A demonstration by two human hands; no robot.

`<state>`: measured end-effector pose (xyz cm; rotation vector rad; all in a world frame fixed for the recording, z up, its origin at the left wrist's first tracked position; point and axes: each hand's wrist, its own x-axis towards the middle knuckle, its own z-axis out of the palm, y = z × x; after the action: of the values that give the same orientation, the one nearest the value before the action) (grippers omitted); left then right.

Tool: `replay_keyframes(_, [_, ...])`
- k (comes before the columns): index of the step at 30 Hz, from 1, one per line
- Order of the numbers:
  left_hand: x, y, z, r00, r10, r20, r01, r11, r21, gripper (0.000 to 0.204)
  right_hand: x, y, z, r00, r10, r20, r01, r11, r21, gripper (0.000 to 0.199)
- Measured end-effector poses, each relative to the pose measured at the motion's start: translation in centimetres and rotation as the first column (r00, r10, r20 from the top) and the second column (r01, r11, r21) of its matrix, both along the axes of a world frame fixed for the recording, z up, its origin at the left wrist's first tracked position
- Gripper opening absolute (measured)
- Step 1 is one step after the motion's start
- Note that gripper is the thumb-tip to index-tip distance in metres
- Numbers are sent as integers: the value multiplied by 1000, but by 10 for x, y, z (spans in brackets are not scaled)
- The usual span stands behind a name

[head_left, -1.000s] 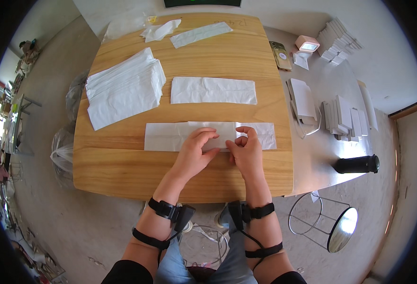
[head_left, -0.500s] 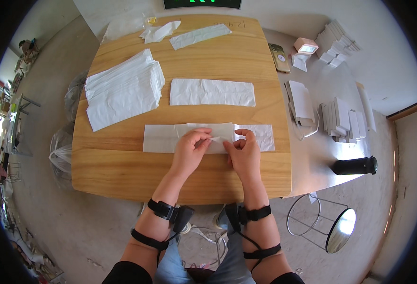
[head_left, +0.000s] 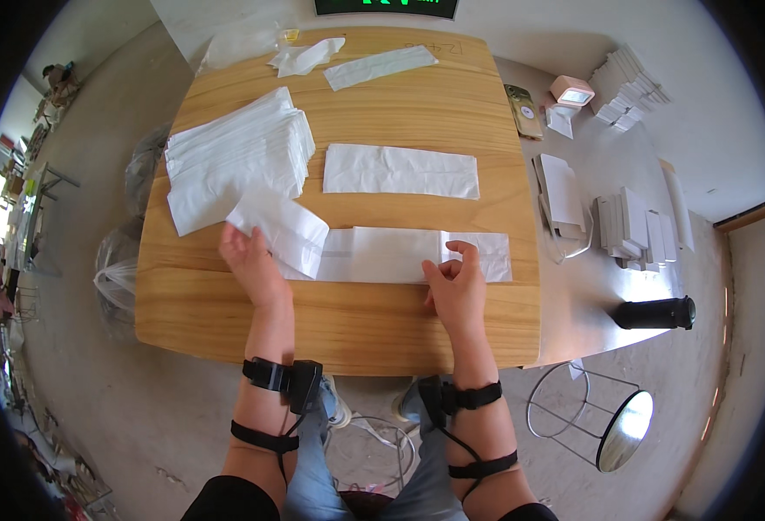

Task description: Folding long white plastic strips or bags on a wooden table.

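A long white strip [head_left: 391, 252] of thin, creased sheet, paper or plastic, lies across the wooden table in front of me. Its left end is lifted and curled over in a glossy flap [head_left: 288, 233]. My left hand [head_left: 256, 265] is closed on the outer edge of that flap, fingertips at its left corner. Over the right part of the strip, my right hand [head_left: 457, 282] has its fingers curled down, thumb and forefinger at a fold line; the exact grip is partly hidden. Beyond lies a second flat white strip [head_left: 401, 171], and a fanned stack [head_left: 239, 152] of similar white pieces is at the left.
At the table's [head_left: 339, 326] far side lie a narrow white strip [head_left: 380, 68] and a crumpled white piece [head_left: 307, 57]. The right side table holds a phone [head_left: 523, 113], a small lamp [head_left: 571, 93], white boxes [head_left: 630, 221] and a black cylinder [head_left: 656, 313]. A stool [head_left: 625, 430] stands below.
My left hand has moved left from the middle of the strip and raised its left end into a curl. My right hand stays near the fold. The view has shifted slightly.
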<state>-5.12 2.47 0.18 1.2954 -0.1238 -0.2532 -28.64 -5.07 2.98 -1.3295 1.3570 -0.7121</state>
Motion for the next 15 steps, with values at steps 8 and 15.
replay_keyframes(8, [-33, 3, 1, 745, -591, 311, 547, 807, 222, 40, 1, 1, -11, 995, -14, -97, 1, 991, -136, 39])
replay_keyframes(15, [-43, -7, -21, 644, -707, 293, 632, 707, 319, 42, -1, 0, -23, 986, -6, -168, -37, 967, -250, 37])
